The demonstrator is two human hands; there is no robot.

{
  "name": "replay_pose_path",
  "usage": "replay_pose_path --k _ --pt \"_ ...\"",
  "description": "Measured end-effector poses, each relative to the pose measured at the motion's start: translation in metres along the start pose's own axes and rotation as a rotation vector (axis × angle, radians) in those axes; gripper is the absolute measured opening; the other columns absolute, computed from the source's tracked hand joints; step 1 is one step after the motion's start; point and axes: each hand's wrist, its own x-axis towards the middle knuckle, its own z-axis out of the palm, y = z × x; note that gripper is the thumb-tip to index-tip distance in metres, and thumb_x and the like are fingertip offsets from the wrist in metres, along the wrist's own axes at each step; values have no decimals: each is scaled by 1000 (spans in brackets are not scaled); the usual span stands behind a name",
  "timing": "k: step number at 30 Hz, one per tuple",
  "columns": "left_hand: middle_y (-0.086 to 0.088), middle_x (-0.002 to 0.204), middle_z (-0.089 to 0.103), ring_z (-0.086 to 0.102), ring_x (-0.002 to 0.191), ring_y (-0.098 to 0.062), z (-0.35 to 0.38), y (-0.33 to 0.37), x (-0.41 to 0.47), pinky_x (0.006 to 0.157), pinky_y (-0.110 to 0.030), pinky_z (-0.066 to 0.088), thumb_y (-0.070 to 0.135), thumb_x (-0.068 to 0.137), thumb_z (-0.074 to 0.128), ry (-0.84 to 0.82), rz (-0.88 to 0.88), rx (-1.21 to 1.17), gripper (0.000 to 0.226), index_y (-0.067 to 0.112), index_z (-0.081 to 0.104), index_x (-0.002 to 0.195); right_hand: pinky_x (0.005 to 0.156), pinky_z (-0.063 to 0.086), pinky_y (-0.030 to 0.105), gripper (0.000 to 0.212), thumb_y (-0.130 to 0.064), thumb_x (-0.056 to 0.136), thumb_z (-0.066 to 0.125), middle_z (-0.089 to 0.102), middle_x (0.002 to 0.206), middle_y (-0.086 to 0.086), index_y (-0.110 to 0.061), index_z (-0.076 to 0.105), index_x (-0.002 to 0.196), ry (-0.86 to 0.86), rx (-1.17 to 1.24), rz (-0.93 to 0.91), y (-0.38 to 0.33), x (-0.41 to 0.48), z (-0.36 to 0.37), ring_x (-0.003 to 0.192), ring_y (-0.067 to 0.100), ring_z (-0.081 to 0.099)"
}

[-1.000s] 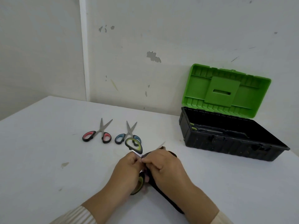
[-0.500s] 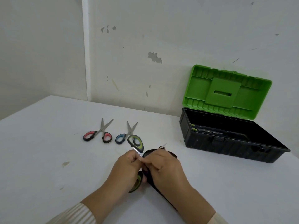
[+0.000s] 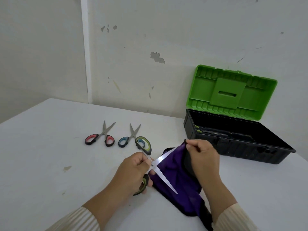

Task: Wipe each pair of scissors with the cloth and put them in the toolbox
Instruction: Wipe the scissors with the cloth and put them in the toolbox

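Head view: left hand (image 3: 133, 170) clamped at the pivot of green-handled scissors (image 3: 155, 165), blades spread wide. Right hand (image 3: 202, 157) pinches the purple cloth (image 3: 176, 177) by its upper edge; the cloth lies under both blades. Blue-handled scissors (image 3: 129, 138) and red-handled scissors (image 3: 100, 138) lie on the white table (image 3: 41, 155), beyond the hands. Toolbox (image 3: 233, 135) right, green lid (image 3: 233, 92) upright, another pair inside. No legible brand or lettering.

One head-worn view — looking forward and down, close over the table (image 3: 50, 147).
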Motion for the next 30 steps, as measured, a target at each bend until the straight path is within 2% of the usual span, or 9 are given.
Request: replay_pose_path --k 4,8,12,15,19,22,25,28,30 --pt "-8 74 70 58 46 -19 0 -3 3 44 -27 43 13 96 47 18 14 24 27 10 56 71 74 37 -1 19 -5 79 64 64 80 -17 -23 71 79 34 41 -194 -24 -19 -1 85 -1 58" --pt "-19 69 68 53 41 -20 -1 -4 3 41 -23 39 12 95 47 63 22 32 23 2 55 75 65 46 12 17 -17 76 55 66 76 1 -13 72 77 -238 -133 -573 -32 -42 28 74 6 55" --pt "-5 64 68 57 47 -22 -4 0 2 43 -25 42 9 92 51 77 11 -46 17 1 57 77 74 37 0 16 -1 76 67 65 80 0 -15 74 78 -76 -20 -216 -15 -14 19 78 4 56" --pt "0 63 69 60 51 -21 -7 2 4 45 -21 43 12 90 53 131 4 -22 20 7 60 73 78 40 5 25 -6 81 64 64 83 -13 -30 69 77 12 46 1 -8 -5 -4 82 -2 58" --pt "5 69 71 62 60 -23 -8 -2 13 52 -25 42 20 94 50 254 28 55 23 7 64 81 76 39 2 22 -5 79 63 64 81 -17 -27 69 77 -40 18 -265 -35 -27 -1 85 -7 56" --pt "3 62 65 49 42 -3 -4 -5 14 41 -14 36 18 94 49 281 88 120 25 3 64 81 67 47 16 14 -12 75 55 66 75 -3 -16 69 77 -246 -141 -555 -51 -44 22 75 6 55" --pt "4 53 56 42 34 -1 -2 -6 13 36 -9 31 14 93 51 290 128 85 24 -2 60 77 59 51 21 15 -6 69 62 65 74 -1 -15 70 78 -376 -225 -611 -48 -48 35 69 11 59" --pt "-4 67 61 59 55 -20 -11 -2 17 41 -17 41 14 94 49 378 104 -93 20 5 57 78 76 48 25 20 -8 87 51 61 99 3 -10 68 96 -459 -270 -414 -40 -40 30 87 18 57" --pt "-3 73 62 61 58 -21 -19 1 20 52 -25 46 15 94 47 462 95 -180 18 7 56 81 76 44 18 25 -8 91 44 56 106 2 -10 68 99 -446 -369 -367 -30 -36 26 90 17 55"
